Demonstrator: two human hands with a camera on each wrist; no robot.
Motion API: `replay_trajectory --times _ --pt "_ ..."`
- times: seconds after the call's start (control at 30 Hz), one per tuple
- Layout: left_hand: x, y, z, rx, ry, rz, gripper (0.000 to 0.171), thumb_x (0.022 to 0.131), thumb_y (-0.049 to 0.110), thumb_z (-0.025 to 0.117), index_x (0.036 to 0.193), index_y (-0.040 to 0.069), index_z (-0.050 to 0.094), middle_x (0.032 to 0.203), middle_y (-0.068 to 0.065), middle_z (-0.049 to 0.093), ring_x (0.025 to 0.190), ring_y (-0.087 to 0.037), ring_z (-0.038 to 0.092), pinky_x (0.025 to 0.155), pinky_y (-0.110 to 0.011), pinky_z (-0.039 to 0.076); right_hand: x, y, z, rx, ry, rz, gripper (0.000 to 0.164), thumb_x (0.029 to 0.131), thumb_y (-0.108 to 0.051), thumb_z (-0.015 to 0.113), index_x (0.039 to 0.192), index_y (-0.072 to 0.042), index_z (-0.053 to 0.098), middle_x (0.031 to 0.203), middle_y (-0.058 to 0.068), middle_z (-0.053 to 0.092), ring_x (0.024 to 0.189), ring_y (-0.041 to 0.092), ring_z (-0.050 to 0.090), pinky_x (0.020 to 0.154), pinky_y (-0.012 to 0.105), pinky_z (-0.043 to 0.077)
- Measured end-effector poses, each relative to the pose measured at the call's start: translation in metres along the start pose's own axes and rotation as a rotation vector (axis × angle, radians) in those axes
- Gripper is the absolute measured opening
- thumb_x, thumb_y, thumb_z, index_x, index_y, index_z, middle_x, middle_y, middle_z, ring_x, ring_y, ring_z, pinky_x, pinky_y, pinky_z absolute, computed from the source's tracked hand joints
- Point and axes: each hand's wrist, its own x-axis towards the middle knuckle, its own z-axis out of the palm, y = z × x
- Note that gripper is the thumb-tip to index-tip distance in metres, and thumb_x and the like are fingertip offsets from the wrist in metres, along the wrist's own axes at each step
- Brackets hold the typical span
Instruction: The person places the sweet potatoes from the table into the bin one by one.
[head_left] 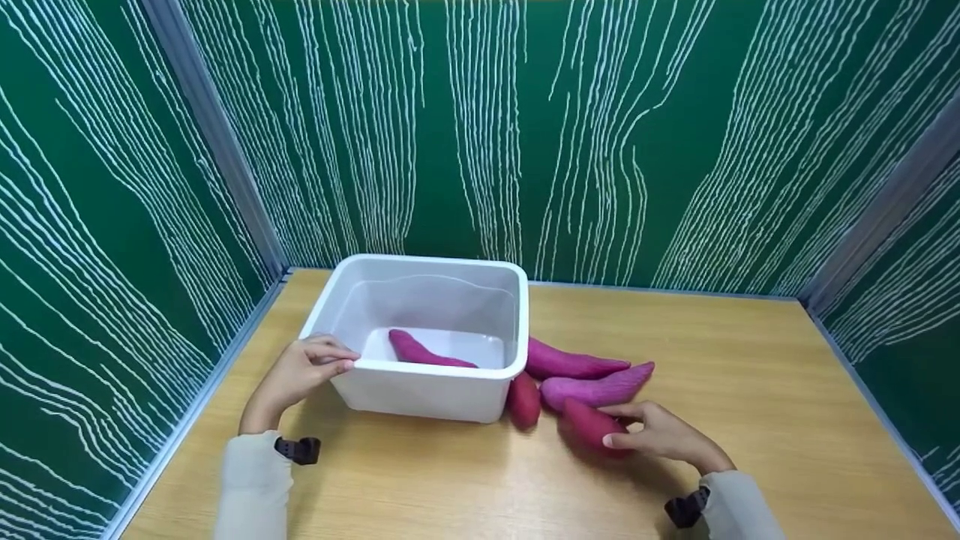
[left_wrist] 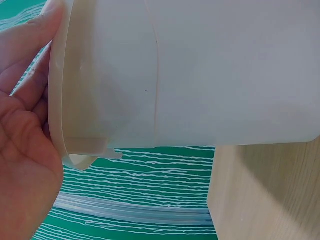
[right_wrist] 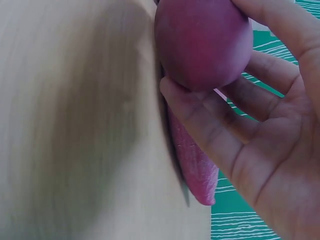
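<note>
My left hand (head_left: 304,375) pinches the rim at the near left corner of a white plastic bin (head_left: 420,391). Close up in the left wrist view, thumb and fingers (left_wrist: 30,37) lie on the bin's lip. One purple sweet potato (head_left: 424,352) lies inside on the bin floor. To the right, my right hand (head_left: 664,435) grips a reddish sweet potato (head_left: 589,426) between thumb and fingers. Its rounded end (right_wrist: 202,45) fills the top of the right wrist view. Whether it touches the table is hard to tell.
Beside the bin's right wall lie a dark pink sweet potato (head_left: 570,360), a lighter purple one (head_left: 600,388) and a short red one (head_left: 524,401). All rest on a wooden table (head_left: 750,375). Green panels (head_left: 675,150) with white wavy lines enclose it at the back and sides.
</note>
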Motion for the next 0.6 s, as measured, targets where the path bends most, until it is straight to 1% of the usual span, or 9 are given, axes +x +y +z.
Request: replay_trajectory --times 0.1,0.23,0.33,0.43,0.5,0.6 --pt "0.0 0.001 0.0 0.0 0.001 -0.005 0.017 0.084 0.018 0.074 0.098 0.01 0.077 0.103 -0.007 0.068 0.101 -0.022 0.058 0.092 -0.037 0.053 0.002 -0.004 -0.004 0.003 0.001 0.006 0.056 0.088 -0.037 0.068 0.131 -0.003 0.058 0.122 0.012 0.064 0.113 0.027 0.056 0.098 0.049 0.043" --pt "0.0 0.001 0.0 -0.001 0.005 0.011 0.016 0.084 0.016 0.074 0.098 0.009 0.077 0.101 -0.008 0.067 0.098 -0.02 0.057 0.087 -0.026 0.052 0.002 -0.008 -0.007 -0.014 0.007 -0.011 0.055 0.088 -0.036 0.068 0.13 -0.002 0.058 0.116 0.008 0.065 0.107 0.023 0.057 0.095 0.044 0.046" --pt "-0.001 0.001 0.001 -0.006 0.007 0.023 0.016 0.083 0.016 0.075 0.097 0.009 0.077 0.098 -0.007 0.067 0.096 -0.019 0.056 0.083 -0.02 0.05 0.002 -0.011 -0.01 -0.014 0.01 -0.015 0.056 0.089 -0.036 0.068 0.131 -0.001 0.057 0.117 0.009 0.065 0.108 0.023 0.057 0.094 0.042 0.047" --pt "-0.002 0.001 0.001 -0.001 0.003 0.03 0.018 0.084 0.016 0.074 0.098 0.007 0.077 0.098 -0.007 0.067 0.096 -0.019 0.056 0.084 -0.023 0.051 0.003 -0.014 -0.012 0.006 0.008 0.005 0.058 0.088 -0.036 0.069 0.132 -0.001 0.056 0.12 0.01 0.064 0.11 0.024 0.056 0.095 0.043 0.047" --pt "-0.002 0.002 0.001 -0.004 0.002 0.021 0.018 0.084 0.017 0.074 0.099 0.007 0.077 0.1 -0.007 0.067 0.098 -0.02 0.056 0.087 -0.03 0.052 0.004 -0.016 -0.013 0.012 0.015 0.013 0.058 0.087 -0.037 0.069 0.132 -0.002 0.057 0.122 0.012 0.063 0.11 0.025 0.056 0.095 0.046 0.047" --pt "-0.001 0.002 0.0 -0.008 0.001 0.008 0.018 0.084 0.016 0.074 0.099 0.007 0.077 0.102 -0.008 0.067 0.101 -0.022 0.056 0.092 -0.04 0.052 0.006 -0.02 -0.016 0.012 0.015 0.014 0.059 0.087 -0.038 0.069 0.133 -0.003 0.056 0.125 0.014 0.061 0.11 0.027 0.056 0.093 0.045 0.048"
